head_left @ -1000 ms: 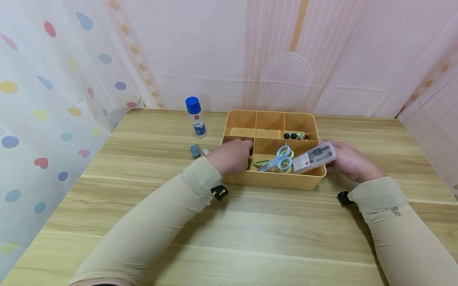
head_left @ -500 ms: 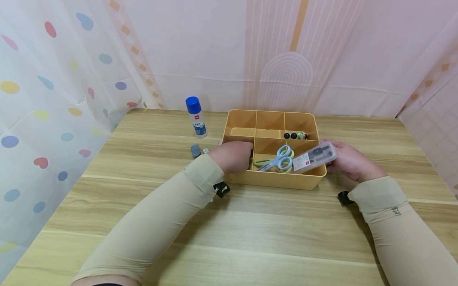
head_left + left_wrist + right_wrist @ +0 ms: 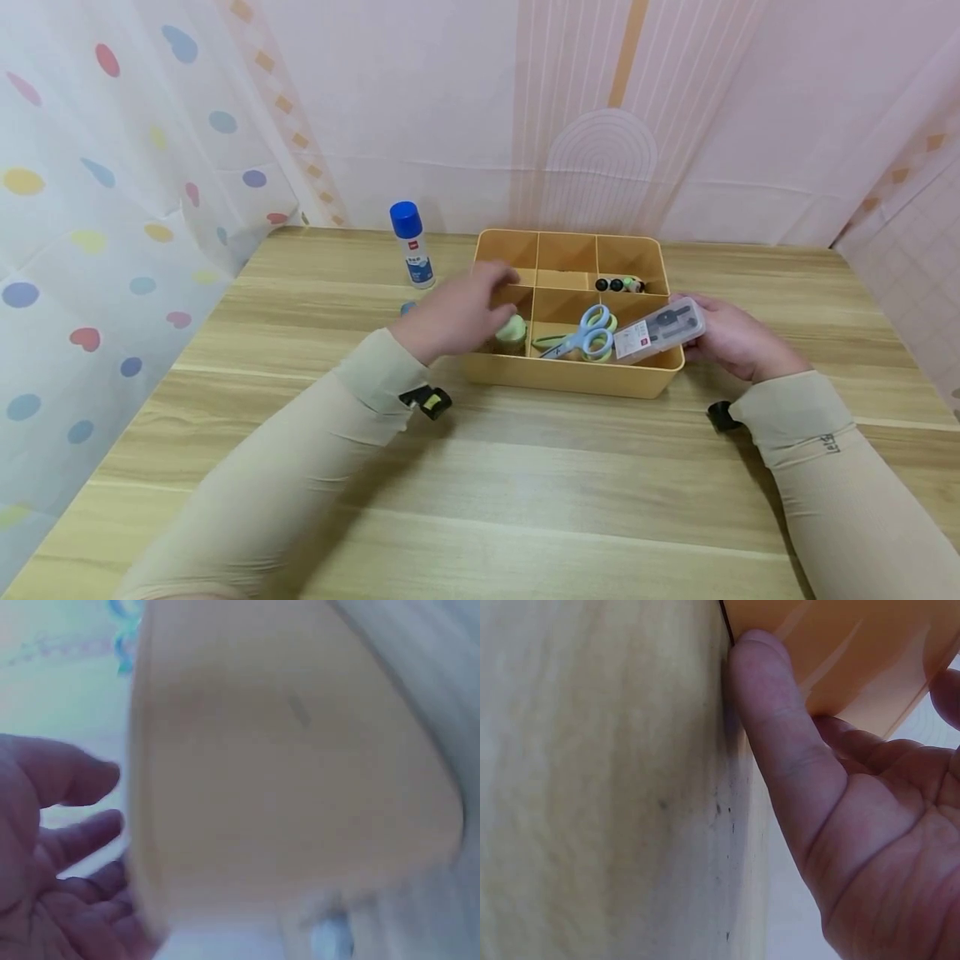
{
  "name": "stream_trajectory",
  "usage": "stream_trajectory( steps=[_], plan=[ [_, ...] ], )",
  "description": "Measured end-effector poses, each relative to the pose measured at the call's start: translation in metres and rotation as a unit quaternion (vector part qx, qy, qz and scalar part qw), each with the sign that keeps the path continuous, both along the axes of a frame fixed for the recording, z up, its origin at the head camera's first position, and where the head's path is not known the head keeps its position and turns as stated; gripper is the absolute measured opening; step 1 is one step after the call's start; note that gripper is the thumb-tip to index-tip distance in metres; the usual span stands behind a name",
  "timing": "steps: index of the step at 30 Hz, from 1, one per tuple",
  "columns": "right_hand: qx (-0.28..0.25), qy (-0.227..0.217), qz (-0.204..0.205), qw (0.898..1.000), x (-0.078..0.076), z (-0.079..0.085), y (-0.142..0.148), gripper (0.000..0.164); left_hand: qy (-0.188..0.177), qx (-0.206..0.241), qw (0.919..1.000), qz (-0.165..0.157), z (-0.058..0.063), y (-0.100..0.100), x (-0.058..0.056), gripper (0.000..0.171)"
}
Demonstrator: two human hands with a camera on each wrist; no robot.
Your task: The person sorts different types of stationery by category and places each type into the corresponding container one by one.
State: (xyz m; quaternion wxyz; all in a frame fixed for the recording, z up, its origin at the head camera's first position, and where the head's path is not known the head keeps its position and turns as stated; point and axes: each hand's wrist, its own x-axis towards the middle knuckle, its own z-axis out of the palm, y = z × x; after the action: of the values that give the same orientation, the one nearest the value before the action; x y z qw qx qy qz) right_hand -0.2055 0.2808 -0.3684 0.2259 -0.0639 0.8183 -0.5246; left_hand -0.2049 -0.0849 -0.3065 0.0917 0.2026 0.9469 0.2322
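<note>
A yellow divided organizer box (image 3: 558, 377) stands on the table. Over its front left compartment hovers my left hand (image 3: 459, 310), thumb and fingers spread apart and holding nothing. Just below that thumb, a pale green round object (image 3: 512, 332) sits in the compartment. In the left wrist view the fingers are beside the box's blurred side wall (image 3: 285, 765). My right hand (image 3: 738, 337) rests against the box's right end; the right wrist view shows its straight thumb (image 3: 784, 727) on the orange-looking wall (image 3: 870, 652). Blue-handled scissors (image 3: 581, 333) and a clear compass-set case (image 3: 660, 329) lean in the front compartments.
A glue bottle (image 3: 412, 246) with a blue cap stands upright left of the box. A small blue-grey item (image 3: 408, 307) lies near it, mostly hidden by the left hand. Small black-ended items (image 3: 617, 285) lie in the back right compartment. A curtain (image 3: 420, 108) hangs behind the table.
My left hand has risen out of the front left compartment and shifted left, its fingers spreading. The pale green object there has come into sight. The right hand stays put.
</note>
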Motion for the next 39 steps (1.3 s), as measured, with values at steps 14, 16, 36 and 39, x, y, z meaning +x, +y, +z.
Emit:
stream_trajectory(
  steps=[14,16,36,39],
  plan=[
    [-0.008,-0.003,-0.006,1.0,0.0,-0.001,0.005,0.064,0.02,-0.04,0.9963,0.073,-0.005,-0.08,-0.027,0.05],
    [-0.009,-0.003,-0.006,1.0,0.001,-0.002,0.006,0.063,0.0,-0.061,0.9957,0.069,-0.01,-0.085,-0.029,0.052],
    [-0.013,-0.002,-0.011,1.0,0.002,0.001,0.004,0.066,-0.054,-0.158,0.9838,0.066,-0.039,-0.092,-0.029,0.044],
    [-0.007,-0.001,-0.008,1.0,0.002,0.001,0.004,0.067,-0.041,-0.164,0.9835,0.064,-0.042,-0.093,-0.031,0.036]
  ],
)
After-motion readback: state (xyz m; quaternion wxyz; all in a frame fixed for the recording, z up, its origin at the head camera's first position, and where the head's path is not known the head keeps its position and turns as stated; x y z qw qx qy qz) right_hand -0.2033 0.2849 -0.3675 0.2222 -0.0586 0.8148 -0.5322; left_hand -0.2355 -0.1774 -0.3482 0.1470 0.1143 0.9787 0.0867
